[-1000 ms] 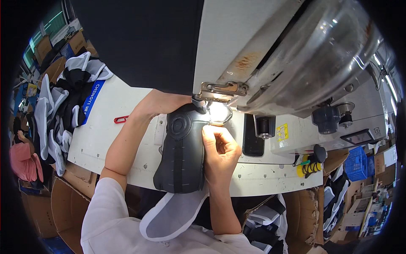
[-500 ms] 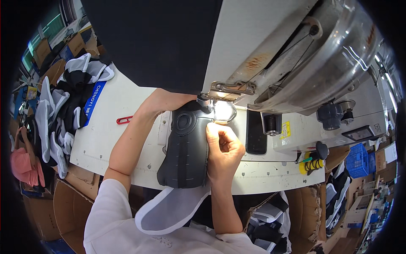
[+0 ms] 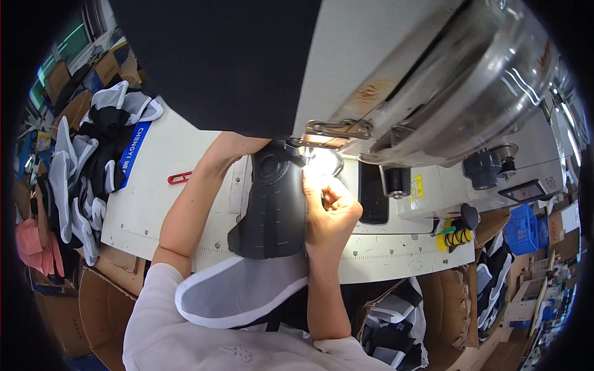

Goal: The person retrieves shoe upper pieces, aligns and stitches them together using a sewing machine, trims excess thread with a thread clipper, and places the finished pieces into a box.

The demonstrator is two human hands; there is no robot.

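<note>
A dark grey padded fabric piece with a white-edged mesh tail lies on the white sewing table, its far end under the sewing machine's head. My left hand rests on the piece's far left edge, partly hidden by the machine. My right hand pinches the piece's right edge beside the lit needle area. The needle itself is lost in glare.
A pile of black, white and grey fabric pieces lies at the table's left. Red snips sit near my left forearm. A yellow-and-black spring part is at the right. Cardboard boxes stand below the table's edge.
The view has shifted closer to the machine. The fabric piece has slid slightly further under the machine head, with both hands staying on it.
</note>
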